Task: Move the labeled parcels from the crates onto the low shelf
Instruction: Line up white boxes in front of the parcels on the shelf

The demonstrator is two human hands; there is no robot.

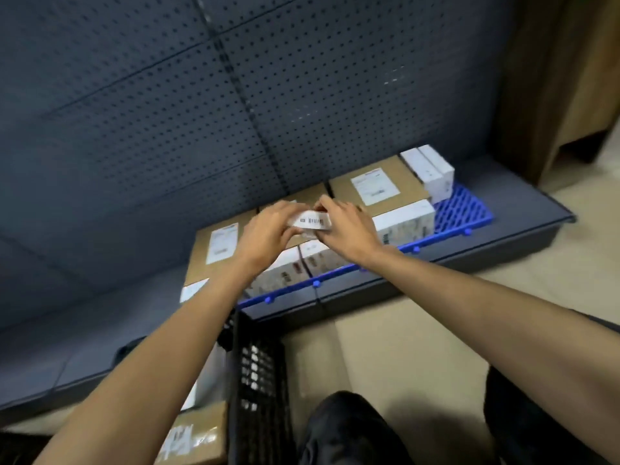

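Note:
A small white parcel (311,222) with a barcode label is held between both hands above the boxes on the low shelf (523,229). My left hand (268,233) grips its left end, fingers curled over the top. My right hand (349,226) grips its right end. Below them, brown labeled cartons (379,186) and white boxes (406,219) stand in rows on a blue plastic grid mat (466,209). A black crate (258,380) stands on the floor in front of the shelf, with a brown taped parcel (194,434) and a white one (211,374) inside.
A dark blue pegboard wall (235,95) rises behind the shelf. Two upright white boxes (432,172) stand at the right end of the row. Bare shelf and mat show further right. A wooden cabinet (563,78) stands at the right. My dark-trousered knees (352,427) are low in view.

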